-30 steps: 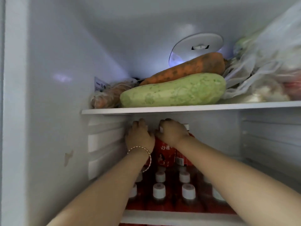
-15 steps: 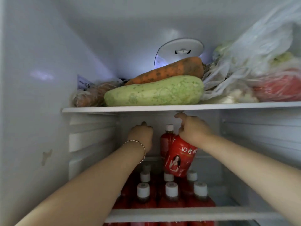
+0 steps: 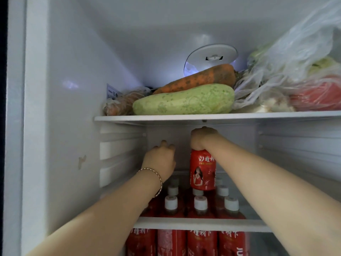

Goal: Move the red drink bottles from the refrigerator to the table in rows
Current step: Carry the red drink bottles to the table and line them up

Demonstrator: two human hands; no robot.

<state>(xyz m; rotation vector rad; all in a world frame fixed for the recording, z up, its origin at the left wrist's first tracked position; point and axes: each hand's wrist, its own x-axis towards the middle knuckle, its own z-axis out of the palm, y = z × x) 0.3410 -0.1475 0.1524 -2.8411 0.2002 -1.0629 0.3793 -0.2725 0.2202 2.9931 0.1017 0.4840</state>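
Red bottle (image 3: 203,170) pinched at cap by right hand (image 3: 201,139); hold of left hand (image 3: 160,159) hidden; risks clipping upper shelf (image 3: 239,115), then slipping.

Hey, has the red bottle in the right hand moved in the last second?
Yes. The red bottle rose from among the standing bottles toward the upper shelf; the right hand now holds it upright just beneath that shelf.

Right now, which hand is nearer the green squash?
Right. The right hand grips a red bottle just under the shelf, below the squash; the left hand sits lower and further left.
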